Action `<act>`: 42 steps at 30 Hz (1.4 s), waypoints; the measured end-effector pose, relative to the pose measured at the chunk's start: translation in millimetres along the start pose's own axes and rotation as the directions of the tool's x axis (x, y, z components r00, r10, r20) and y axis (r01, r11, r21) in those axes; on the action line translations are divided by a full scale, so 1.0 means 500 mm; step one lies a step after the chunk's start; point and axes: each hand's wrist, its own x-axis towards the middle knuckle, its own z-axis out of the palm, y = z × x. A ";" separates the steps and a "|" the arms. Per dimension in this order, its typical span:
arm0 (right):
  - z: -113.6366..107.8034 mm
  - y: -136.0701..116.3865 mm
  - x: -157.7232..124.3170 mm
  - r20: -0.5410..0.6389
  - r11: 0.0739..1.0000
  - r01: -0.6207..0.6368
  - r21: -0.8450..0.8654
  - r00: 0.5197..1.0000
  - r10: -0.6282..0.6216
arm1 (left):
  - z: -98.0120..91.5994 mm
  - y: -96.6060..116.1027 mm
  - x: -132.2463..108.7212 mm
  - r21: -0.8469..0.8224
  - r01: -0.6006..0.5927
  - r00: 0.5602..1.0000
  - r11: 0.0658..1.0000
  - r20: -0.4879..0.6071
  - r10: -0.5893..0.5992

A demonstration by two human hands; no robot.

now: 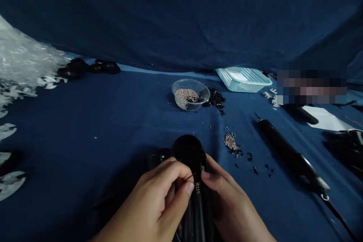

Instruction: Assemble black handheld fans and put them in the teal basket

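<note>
In the lower middle lies a black, glossy part (188,149) with a rounded far end and a long ribbed or slotted body toward me. My right hand (231,194) grips its right side, thumb pressing near a small metallic piece. Over the left side, my left hand (159,193) pinches a thin dark wire-like piece (190,176) between thumb and forefinger. A small shiny fitting (197,187) shows on the part just beside those fingertips. Both palms hide much of the part's sides.
Ahead are a clear bowl (190,107) of small screws and black bits (216,99). Loose screws (231,141) and a corded black electric screwdriver (289,149) lie right. A teal basket (252,87) stands behind. White parts (11,185) and plastic wrap (25,51) sit left.
</note>
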 end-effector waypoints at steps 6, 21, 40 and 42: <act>-0.005 0.001 -0.001 0.104 0.996 0.064 -0.064 0.993 -0.057 | -0.007 -0.007 -0.011 -0.034 0.052 0.999 0.998 -0.008 -0.052; -0.003 0.006 0.001 0.084 0.980 0.131 -0.152 0.989 -0.119 | -0.024 -0.011 -0.015 0.429 -0.238 0.964 0.871 -0.005 0.266; 0.002 0.000 -0.008 0.022 1.000 0.003 0.009 1.000 -0.004 | -0.020 0.005 -0.012 0.539 -0.326 0.931 0.777 0.039 0.363; -0.001 0.005 -0.009 0.005 1.000 0.017 0.004 1.000 -0.017 | -0.019 0.005 -0.010 0.542 -0.299 0.943 0.785 0.041 0.331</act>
